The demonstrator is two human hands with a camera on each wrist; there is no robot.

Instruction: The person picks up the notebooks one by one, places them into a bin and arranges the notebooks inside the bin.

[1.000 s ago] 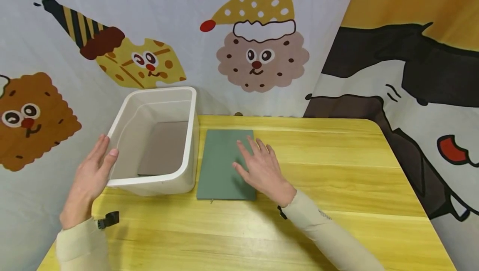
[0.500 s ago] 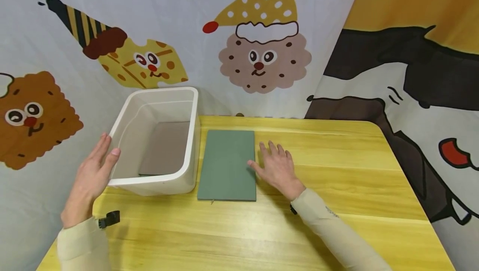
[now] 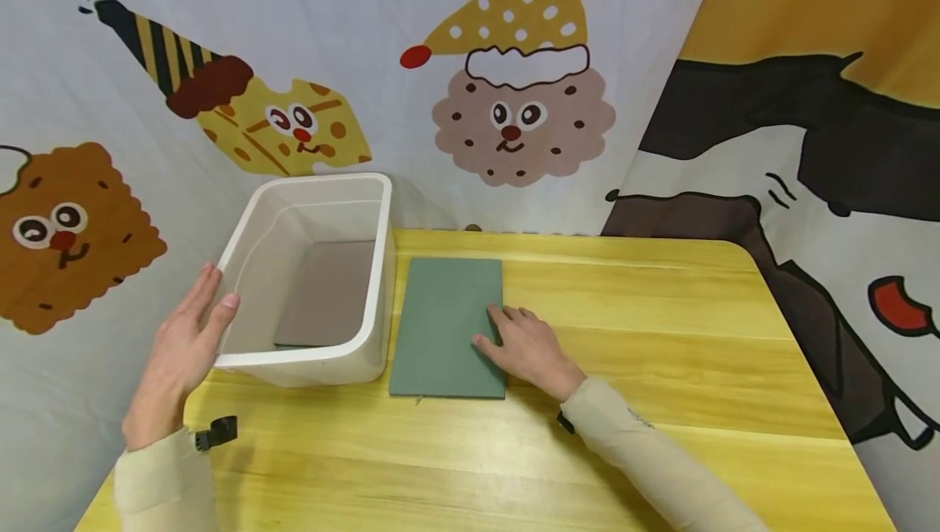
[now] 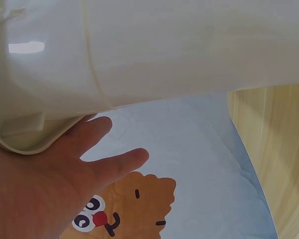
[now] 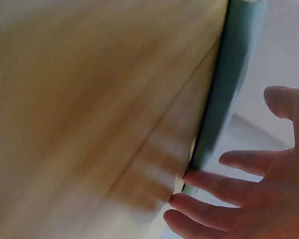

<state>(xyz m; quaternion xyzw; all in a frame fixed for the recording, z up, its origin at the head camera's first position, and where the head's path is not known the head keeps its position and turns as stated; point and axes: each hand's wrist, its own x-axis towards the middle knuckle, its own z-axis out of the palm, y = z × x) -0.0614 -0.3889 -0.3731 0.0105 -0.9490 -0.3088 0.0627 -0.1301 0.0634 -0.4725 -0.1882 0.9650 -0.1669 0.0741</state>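
Observation:
A green notebook (image 3: 444,328) lies flat on the table, a small ribbon end poking out at its near edge. My right hand (image 3: 534,350) is at the notebook's right edge, thumb over the cover. Seen from the right wrist, the fingertips (image 5: 189,178) meet the edge of the green notebook (image 5: 222,84), fingers loosely extended. To the left stands a white plastic bin (image 3: 374,303). My left hand (image 3: 179,344) rests against its left rim with fingers straight; from the left wrist, the fingers spread beside the bin wall (image 4: 164,50). A flat grey-brown book-like thing (image 3: 330,291) lies inside the bin.
The yellow wood-grain table (image 3: 646,303) reaches to a rounded corner at the back right. A cloth backdrop (image 3: 411,124) with cartoon prints hangs right behind the bin and table. Black wrist straps show at both sleeves.
My right hand first drew right from over the green notebook to beside it, then came down and left onto its right edge. The left hand stays at the bin.

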